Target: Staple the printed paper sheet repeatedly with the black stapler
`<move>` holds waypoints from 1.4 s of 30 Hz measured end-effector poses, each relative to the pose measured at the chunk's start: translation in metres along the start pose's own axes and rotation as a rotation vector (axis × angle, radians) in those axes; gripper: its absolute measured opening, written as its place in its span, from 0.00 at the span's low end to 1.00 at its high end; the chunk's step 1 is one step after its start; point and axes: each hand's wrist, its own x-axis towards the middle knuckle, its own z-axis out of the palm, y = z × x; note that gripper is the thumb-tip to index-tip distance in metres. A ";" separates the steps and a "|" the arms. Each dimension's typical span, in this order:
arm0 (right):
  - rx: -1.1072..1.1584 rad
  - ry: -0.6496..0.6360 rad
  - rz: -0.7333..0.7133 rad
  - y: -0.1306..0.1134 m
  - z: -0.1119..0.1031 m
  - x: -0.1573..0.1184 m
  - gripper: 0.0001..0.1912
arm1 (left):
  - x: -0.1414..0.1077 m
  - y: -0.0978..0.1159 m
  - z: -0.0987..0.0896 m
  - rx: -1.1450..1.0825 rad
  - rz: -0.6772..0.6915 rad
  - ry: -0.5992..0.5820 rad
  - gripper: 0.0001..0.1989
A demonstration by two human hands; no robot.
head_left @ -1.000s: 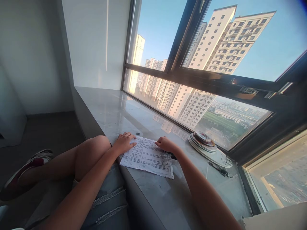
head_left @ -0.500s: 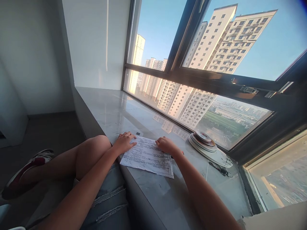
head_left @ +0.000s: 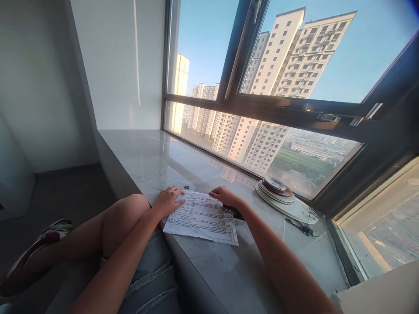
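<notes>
A printed sheet of paper with ragged edges lies on the grey, glossy windowsill. My left hand rests on its upper left corner, fingers spread and thumb out over the print. At the upper right edge of the paper is my right hand, its fingers curled in; what they hold, if anything, is hidden. A dark object shows partly beneath my right wrist, its kind unclear. Just beyond the paper's top edge sits a small dark piece.
Stacked plates stand on the right of the sill by the window. In front of them lies a dark item with a ring, like keys. The window frame bounds the far side; my bent knee is left of the sill.
My right hand has shifted slightly up and left to the paper's top edge, uncovering more of the dark object. The left hand stays in place. The view has tilted slightly.
</notes>
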 end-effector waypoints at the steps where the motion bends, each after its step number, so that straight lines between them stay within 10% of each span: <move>1: 0.120 0.013 -0.019 0.007 -0.007 -0.003 0.27 | 0.000 -0.001 0.001 0.001 0.004 0.007 0.17; 7: 0.622 -0.245 -0.265 0.059 -0.036 -0.036 0.23 | 0.001 -0.004 0.004 -0.006 0.005 0.017 0.17; 12: 0.658 -0.508 -0.153 0.092 -0.036 -0.056 0.27 | 0.001 -0.003 0.003 -0.006 0.003 0.015 0.17; 26: 0.758 0.262 -0.092 0.144 0.001 -0.073 0.20 | -0.001 -0.002 -0.001 -0.048 -0.002 -0.017 0.18; 42: 0.824 0.463 -0.261 -0.003 -0.007 -0.013 0.20 | -0.002 0.002 0.000 -0.020 -0.012 0.016 0.16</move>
